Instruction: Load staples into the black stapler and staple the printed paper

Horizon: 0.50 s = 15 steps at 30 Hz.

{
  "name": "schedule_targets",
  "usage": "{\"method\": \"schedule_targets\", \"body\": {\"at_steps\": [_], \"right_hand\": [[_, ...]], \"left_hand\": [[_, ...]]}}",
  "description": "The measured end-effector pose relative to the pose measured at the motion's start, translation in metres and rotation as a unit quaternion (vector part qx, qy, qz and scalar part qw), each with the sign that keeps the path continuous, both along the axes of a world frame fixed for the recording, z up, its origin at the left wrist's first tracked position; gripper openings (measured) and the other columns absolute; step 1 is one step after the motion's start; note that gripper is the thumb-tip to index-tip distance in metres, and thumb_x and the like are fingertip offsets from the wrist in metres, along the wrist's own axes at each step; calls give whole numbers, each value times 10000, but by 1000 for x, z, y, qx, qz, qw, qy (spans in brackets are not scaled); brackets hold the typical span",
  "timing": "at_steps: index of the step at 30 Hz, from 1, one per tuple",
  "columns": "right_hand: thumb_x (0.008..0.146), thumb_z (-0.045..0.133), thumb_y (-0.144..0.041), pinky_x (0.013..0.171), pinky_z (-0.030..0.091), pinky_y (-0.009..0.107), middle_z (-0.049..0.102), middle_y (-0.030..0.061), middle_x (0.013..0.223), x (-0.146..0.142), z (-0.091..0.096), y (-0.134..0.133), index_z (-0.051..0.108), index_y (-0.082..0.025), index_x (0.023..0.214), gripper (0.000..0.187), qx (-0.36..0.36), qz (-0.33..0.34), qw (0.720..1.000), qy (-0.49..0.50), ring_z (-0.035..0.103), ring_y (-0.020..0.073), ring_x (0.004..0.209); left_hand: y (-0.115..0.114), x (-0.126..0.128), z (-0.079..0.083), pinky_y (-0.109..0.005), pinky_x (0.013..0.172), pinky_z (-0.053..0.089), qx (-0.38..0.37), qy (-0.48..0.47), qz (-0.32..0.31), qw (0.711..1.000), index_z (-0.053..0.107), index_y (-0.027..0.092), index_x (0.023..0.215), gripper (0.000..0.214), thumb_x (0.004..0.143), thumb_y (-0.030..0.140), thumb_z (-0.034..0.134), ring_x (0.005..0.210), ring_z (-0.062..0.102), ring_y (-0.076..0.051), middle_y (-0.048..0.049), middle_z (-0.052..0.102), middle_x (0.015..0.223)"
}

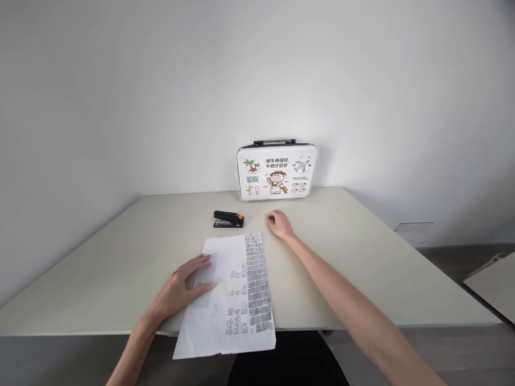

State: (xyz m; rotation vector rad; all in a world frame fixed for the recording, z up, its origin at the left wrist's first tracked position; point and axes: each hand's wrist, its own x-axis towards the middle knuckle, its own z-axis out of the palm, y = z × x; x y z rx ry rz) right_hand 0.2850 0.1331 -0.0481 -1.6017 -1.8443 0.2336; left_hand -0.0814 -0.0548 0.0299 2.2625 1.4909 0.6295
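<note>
A sheet of white paper (225,279) lies near me, its lower edge jutting past the table's front edge. Dense barcode-like print runs down its right side, with smaller text lines beside it. My left hand (183,284) rests on the paper's left part, fingers stretched out and thumb apart, pressing rather than gripping. Beyond the paper sits a black stapler (228,219) with an orange piece at its right end. To the right of the stapler, apart from it, my right hand (279,223) is on the table with fingers curled in a loose fist; I see nothing in it.
A white case (277,171) with cartoon prints and a black handle stands upright at the table's back, close to the wall (181,96). The pale table (341,268) ends just before me. Another light surface (493,281) juts in at far right.
</note>
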Motion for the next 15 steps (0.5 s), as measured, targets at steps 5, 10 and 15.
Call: {"method": "schedule_targets", "body": {"at_steps": [5,10,15], "right_hand": [[1009,642,-365,933,575,447,635,98,1332,-66,6,19,625,-198,1309,344,-6,75,997,19,667,232,1104],[1006,646,-364,931,576,449,635,98,1330,-93,5,26,621,-194,1314,353,-25,102,994,44,667,235,1105],[1013,635,-364,936,575,442,633,98,1337,-111,7,35,629,-206,1304,331,-52,138,985,85,665,228,1103]], "left_hand": [[-4,3,2,-480,1190,408,6,-12,-5,1000,708,305,1264,490,829,525,749,1421,517,-294,-43,613,1479],[-3,1,-4,-484,1198,402,4,-11,-8,1000,696,302,1282,501,837,526,747,1436,498,-293,-42,601,1492],[-2,-3,-12,-471,1205,403,4,-2,1,1000,677,314,1298,520,842,555,737,1455,472,-300,-25,585,1509]]}}
